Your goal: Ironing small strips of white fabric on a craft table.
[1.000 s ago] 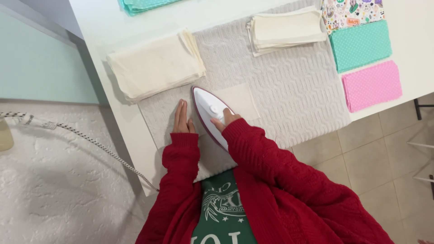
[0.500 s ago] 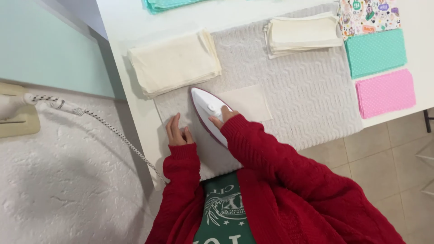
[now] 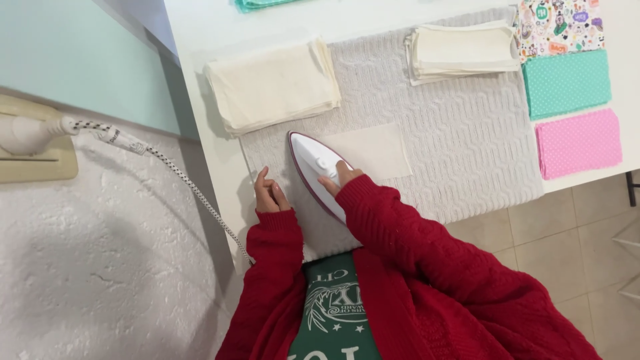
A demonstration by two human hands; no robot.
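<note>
My right hand (image 3: 340,179) grips the handle of a white iron with a purple rim (image 3: 313,167), which rests flat on the left end of a cream fabric piece (image 3: 373,150). That piece lies on a grey textured pressing mat (image 3: 460,140). My left hand (image 3: 268,195) lies flat on the mat's left edge, fingers together, just left of the iron, holding nothing. Both arms wear red knitted sleeves.
A stack of cream fabric (image 3: 270,85) sits at the mat's far left, another folded cream stack (image 3: 460,52) at the far right. Patterned (image 3: 559,27), teal dotted (image 3: 567,81) and pink dotted (image 3: 579,142) cloths lie right. The iron's braided cord (image 3: 180,177) runs to a wall socket (image 3: 33,143).
The iron has stayed over the left end of the cream piece. My left hand has slid back toward the mat's near left edge. The camera view has shifted.
</note>
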